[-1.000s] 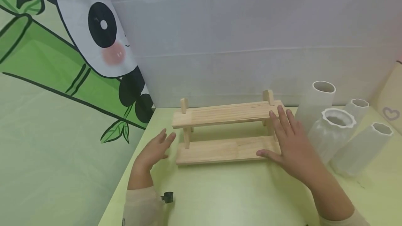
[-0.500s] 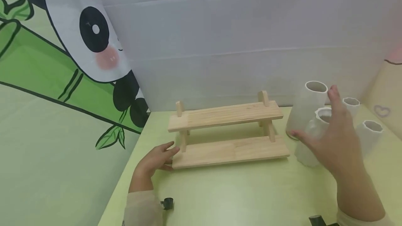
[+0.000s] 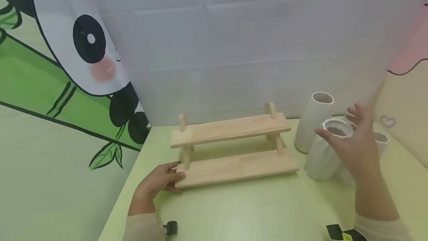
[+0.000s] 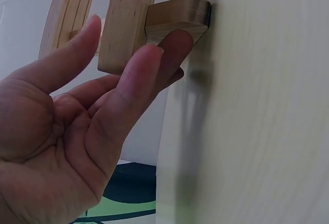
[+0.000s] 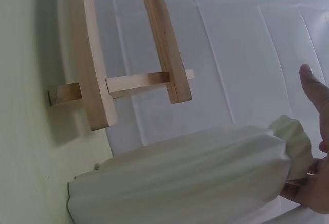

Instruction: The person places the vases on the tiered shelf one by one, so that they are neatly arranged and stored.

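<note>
A two-tier wooden shelf [image 3: 230, 168] stands on the table. My left hand [image 3: 158, 179] holds the left end of its lower board. In the left wrist view, the thumb lies above the lower board [image 4: 123, 29] while fingertips reach under it beside the foot. Over at the right, my right hand [image 3: 359, 146] is spread around the top of a white fluted vase [image 3: 321, 159] with a ruffled rim. The thumb stands apart from the rim [image 5: 295, 142] in the right wrist view; the fingers are partly hidden behind it, so contact is unclear.
A taller smooth white vase [image 3: 309, 129] stands left of the fluted one, near the back cloth [image 3: 234, 66]. Another white vase [image 3: 382, 138] shows partly behind my right hand. Small black fittings [image 3: 171, 228] sit beside both sleeves. A panda-print cloth [image 3: 90, 66] hangs left.
My left hand has moved in from beside the shelf and taken hold of the lower board's end. My right hand has left the shelf's right end and gone rightward to the fluted vase.
</note>
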Demonstrator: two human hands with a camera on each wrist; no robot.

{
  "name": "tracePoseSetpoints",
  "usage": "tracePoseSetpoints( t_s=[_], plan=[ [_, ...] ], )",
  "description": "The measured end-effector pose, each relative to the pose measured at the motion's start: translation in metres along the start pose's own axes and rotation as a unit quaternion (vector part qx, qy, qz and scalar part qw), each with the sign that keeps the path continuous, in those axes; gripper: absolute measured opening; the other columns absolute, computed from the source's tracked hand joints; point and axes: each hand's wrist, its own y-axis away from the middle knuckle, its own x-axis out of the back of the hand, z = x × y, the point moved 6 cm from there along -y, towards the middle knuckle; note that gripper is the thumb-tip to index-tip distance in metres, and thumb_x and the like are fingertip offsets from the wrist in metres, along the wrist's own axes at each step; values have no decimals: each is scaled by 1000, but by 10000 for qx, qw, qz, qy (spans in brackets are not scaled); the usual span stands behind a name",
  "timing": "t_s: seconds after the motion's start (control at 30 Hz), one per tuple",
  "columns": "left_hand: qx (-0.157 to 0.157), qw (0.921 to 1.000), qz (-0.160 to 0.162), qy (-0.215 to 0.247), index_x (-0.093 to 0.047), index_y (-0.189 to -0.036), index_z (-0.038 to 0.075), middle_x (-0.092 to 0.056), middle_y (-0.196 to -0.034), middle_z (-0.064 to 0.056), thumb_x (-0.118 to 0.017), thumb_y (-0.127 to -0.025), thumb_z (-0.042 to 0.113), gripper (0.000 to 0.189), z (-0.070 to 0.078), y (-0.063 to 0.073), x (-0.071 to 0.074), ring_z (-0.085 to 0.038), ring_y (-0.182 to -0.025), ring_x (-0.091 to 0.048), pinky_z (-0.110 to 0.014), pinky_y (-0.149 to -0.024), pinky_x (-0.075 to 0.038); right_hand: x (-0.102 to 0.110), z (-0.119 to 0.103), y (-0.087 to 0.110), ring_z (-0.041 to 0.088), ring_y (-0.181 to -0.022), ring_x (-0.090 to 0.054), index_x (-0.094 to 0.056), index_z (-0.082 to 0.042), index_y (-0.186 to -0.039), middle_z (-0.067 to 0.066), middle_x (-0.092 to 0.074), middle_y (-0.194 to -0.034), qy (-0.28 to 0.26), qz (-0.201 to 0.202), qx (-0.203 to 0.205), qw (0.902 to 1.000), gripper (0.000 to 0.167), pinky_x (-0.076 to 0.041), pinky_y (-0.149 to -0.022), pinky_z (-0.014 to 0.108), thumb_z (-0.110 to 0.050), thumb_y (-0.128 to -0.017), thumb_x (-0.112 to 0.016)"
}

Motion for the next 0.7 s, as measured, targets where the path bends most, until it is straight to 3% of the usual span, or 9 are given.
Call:
tracePoseSetpoints(
  t_s=[0.17, 0.4, 0.6, 0.7],
  plan=[
    [-57, 9999, -24, -138, -25, -153, -2, -51, -140, -29, -69, -93, 23, 79, -5, 5, 4, -32, -78, -73, -39, -86, -57, -11, 12, -6, 35, -146, -27, -4, -34, -156, 3, -27, -161, 27, -200, -65, 9998, 110, -20, -116, 59, -44, -79, -81],
    [-96, 9999, 11, -139, -28, -152, -4, -53, -138, -29, -69, -92, 18, 75, -6, 8, 3, -30, -80, -73, -40, -76, -59, -18, 22, -12, 40, -143, -30, -6, -22, -157, 7, -33, -158, 262, -238, -288, 9990, 106, -27, -109, 61, -52, -82, -75],
    [-204, 9997, 18, -152, -31, -151, -4, -54, -136, -29, -68, -93, 18, 73, -1, 3, 1, -28, -80, -73, -40, -73, -59, -16, 25, -19, 46, -139, -33, -8, -19, -158, 14, -30, -159, 319, -232, -329, 9987, 105, -29, -107, 64, -53, -83, -74],
    [-250, 9997, -4, -78, -32, -150, -4, -54, -136, -30, -69, -92, 18, 72, 3, 0, -1, -28, -81, -73, -40, -73, -60, -13, 24, -21, 50, -133, -39, -17, -18, -157, 17, -27, -159, 521, -244, -262, 9980, 98, -33, -101, 65, -54, -84, -72]
  ],
)
